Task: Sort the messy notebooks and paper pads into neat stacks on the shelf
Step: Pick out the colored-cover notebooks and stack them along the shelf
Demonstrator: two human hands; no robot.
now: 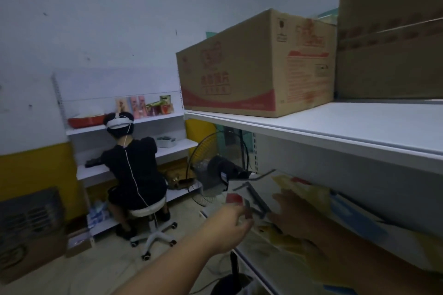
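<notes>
Notebooks and paper pads (280, 235): head view; a loose, overlapping heap of yellow and blue covers on the lower shelf (259, 256), lying from its front edge back under the upper shelf (335, 127). It is too blurred to count them.
Left hand (227, 225): at the front edge of the lower shelf, fingers curled near a small red and dark piece. The blur hides whether it pinches anything, so I cannot tell.
Right hand (287, 206): deeper in, over the heap, fingers stretched fairly straight, holding nothing that shows.
Step in hand: probably gathering the first covers to square them.
Doing it well: slide the flat right hand under a few like-sized covers and steady their near edge with the left. Tap the spines against the shelf's back before setting them down.
Watch for: loose covers slipping off the front edge; little headroom under the upper shelf.
Also there: cardboard box (251, 67) at the upper shelf's left end.
</notes>
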